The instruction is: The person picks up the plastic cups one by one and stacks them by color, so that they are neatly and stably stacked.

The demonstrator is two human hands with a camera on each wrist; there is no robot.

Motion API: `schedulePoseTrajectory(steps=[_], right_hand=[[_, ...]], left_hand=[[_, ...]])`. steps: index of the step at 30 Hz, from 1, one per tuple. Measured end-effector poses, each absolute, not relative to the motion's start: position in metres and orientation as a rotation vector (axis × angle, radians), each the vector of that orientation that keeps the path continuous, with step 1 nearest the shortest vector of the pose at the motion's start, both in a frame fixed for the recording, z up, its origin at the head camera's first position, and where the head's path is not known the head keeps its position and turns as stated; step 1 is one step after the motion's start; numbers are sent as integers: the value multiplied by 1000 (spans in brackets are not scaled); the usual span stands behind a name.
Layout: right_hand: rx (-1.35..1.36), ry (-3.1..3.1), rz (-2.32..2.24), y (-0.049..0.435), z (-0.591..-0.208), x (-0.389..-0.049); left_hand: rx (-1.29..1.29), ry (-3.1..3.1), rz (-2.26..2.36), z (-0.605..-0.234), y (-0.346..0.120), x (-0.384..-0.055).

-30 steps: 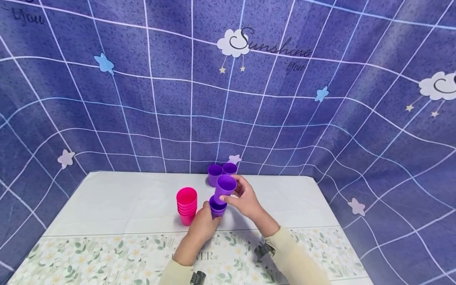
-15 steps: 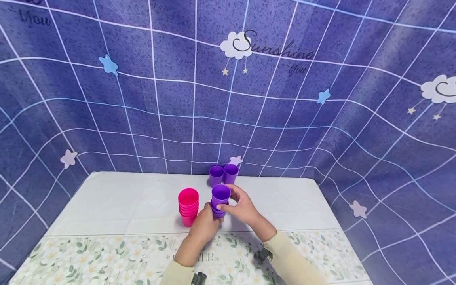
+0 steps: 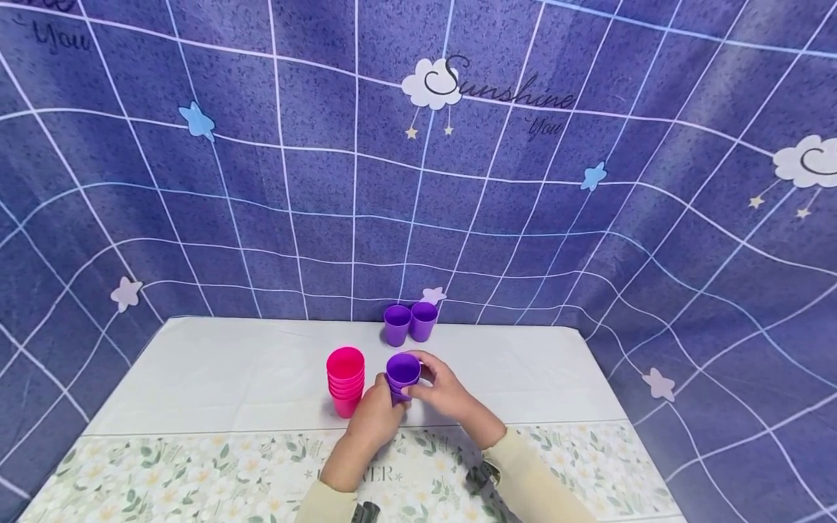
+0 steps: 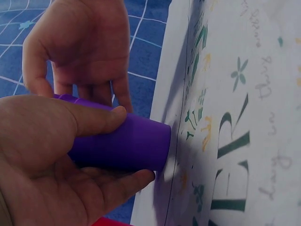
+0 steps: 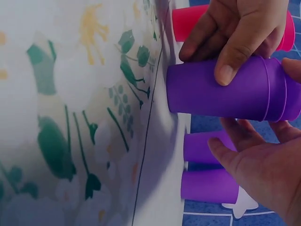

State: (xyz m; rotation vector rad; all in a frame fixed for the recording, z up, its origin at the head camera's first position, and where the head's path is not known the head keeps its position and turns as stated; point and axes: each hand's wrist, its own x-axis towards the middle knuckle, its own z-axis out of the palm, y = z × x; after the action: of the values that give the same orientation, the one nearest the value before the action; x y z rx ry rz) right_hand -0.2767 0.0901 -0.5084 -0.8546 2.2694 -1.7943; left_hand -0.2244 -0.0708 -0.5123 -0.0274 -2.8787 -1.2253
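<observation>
- Purple stack (image 3: 403,369): nested cups, mouths up, at mid-width of the table (image 3: 248,378), well in from both side edges and just beyond the floral strip (image 3: 196,472) along the near side. Rims sit close together; exact cup count unclear, fingers cover part. Cannot tell whether the base touches the table.
- Left hand (image 3: 379,410): clamped on the lower body of the purple stack, thumb along one side, fingers on the opposite side (both wrist views agree).
- Right hand (image 3: 447,392): thumb and fingers bent round the upper end, thumb at the rim on the near side, fingers behind. Contact of each fingertip not resolved.
- Pink stack (image 3: 345,381): several nested cups, upright, just beside the left hand, towards the table's left edge.
- Two upright purple cups (image 3: 396,330): side by side by the table's far edge, beyond the purple stack.
- Handling, judged from looks: thin moulded plastic, so light and fairly stiff, with some give at the lip under a hard squeeze. Smooth wall, probably a little slippery; breakage unlikely. Tapered nested walls could wedge if pressed hard.
- Hold points, judged: lower body for steadying, as the left hand has it; just under the top rim for the uppermost cup, where the lip should resist slipping.
</observation>
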Motion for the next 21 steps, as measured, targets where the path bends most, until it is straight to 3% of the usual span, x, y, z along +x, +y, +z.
schedulePoseTrajectory(steps=[7,15,21], right_hand=[[-834,2035,-2002,94,-511,-284],[-179,2360,-2321,92,-514,-321],[-13,2543,-2259,89,-522,-353]], left_hand=[[-2,-2887,-1252,-513,-71,-224],[23,-2914,-1227,-514,-71,-223],[22,-2908,-1231,-513,-71,-223]])
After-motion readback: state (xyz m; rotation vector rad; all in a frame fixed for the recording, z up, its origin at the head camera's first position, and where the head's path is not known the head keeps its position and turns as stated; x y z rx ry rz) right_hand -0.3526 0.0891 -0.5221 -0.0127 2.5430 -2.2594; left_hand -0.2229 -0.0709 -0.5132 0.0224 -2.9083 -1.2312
